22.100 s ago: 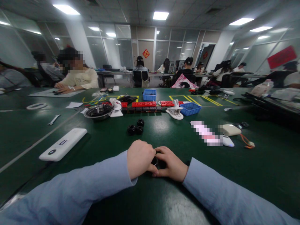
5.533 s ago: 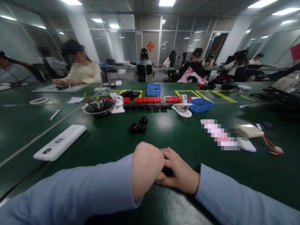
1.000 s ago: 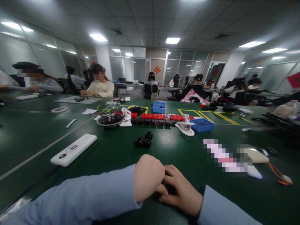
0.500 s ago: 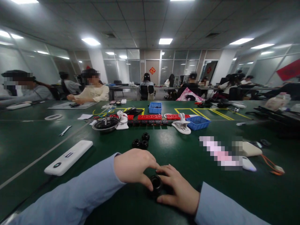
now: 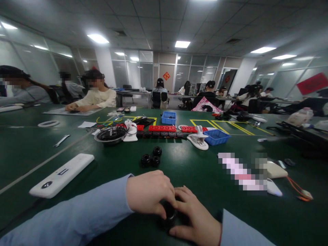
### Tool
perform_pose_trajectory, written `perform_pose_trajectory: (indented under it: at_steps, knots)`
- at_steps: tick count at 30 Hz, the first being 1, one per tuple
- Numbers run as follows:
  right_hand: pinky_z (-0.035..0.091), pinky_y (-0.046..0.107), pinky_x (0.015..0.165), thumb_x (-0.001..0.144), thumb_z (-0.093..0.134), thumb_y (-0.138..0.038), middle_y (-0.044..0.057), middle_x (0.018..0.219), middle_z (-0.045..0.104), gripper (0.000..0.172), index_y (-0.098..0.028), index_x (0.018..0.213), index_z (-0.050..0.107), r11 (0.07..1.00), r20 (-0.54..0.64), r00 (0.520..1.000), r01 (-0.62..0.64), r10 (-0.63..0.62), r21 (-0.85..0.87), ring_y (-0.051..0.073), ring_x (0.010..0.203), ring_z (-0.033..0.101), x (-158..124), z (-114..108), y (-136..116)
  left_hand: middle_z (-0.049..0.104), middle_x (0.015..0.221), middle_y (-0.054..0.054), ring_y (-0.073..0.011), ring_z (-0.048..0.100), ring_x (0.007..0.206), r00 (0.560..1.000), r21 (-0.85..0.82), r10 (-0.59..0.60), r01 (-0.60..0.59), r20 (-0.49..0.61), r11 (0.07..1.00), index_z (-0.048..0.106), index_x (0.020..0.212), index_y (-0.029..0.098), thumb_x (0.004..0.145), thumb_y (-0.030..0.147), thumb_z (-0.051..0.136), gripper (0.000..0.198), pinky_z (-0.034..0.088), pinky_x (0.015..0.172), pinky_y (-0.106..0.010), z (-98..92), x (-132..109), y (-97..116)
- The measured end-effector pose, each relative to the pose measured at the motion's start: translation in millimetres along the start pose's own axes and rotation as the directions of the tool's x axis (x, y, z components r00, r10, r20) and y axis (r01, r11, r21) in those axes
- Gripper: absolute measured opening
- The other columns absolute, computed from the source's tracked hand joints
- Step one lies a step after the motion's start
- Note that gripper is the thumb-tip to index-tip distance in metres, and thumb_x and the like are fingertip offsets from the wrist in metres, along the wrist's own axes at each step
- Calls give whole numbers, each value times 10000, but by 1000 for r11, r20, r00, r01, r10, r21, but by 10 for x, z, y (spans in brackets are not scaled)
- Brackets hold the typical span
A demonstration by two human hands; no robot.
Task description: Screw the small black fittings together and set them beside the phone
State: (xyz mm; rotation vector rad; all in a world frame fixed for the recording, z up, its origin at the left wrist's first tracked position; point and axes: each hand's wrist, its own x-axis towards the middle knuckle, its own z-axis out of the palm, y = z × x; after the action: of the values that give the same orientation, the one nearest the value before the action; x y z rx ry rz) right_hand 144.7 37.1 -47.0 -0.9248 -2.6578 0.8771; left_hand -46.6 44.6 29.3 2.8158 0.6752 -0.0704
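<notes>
Left hand [image 5: 150,191] and right hand [image 5: 197,215] meet, both gripping a black round part [image 5: 169,214] on the green table [image 5: 194,167]. Just beyond that part lie three similar black parts [image 5: 151,158]. Farther beyond it, a metal bowl [image 5: 98,138] holds black cables [image 5: 110,132], and a blue bin [image 5: 216,136] hides its contents.

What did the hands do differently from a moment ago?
A moment ago the left hand was opened out, pinching the black ring in plain sight; now it has closed back over it, hiding most of it. The right hand kept hold of the ring from the other side. The three rings farther off and the white device stayed put.
</notes>
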Motion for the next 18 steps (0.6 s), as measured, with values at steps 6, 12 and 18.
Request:
perform_pose_trajectory:
  at_steps: [6,12,18]
  knots:
    - [193,530,1028,683,691,-456,69,1196,514,526,-307,1173,571,1000,-8,1000,15,-15,1,289,1136,413,13,11,20,694,960,5,-184,607,905,999,18,4,-4,39,1000,629,1019,233,718,161,706,320,369,697,-306,-24,-22,5]
    - [181,534,1038,698,674,-467,68,1206,511,527,-312,1188,559,1000,-10,1000,27,-28,-7,288,1144,411,3,24,40,696,934,-7,-183,611,886,999,39,-14,13,37,999,642,1022,231,720,217,715,311,390,696,-288,-14,2,-11]
    - [185,522,1044,701,670,-467,93,1219,503,554,-259,1201,556,1000,2,1000,16,-16,-26,288,1153,406,7,13,26,692,862,-22,-194,628,839,986,55,-159,156,42,986,681,928,207,715,333,715,250,446,700,-272,10,21,72]
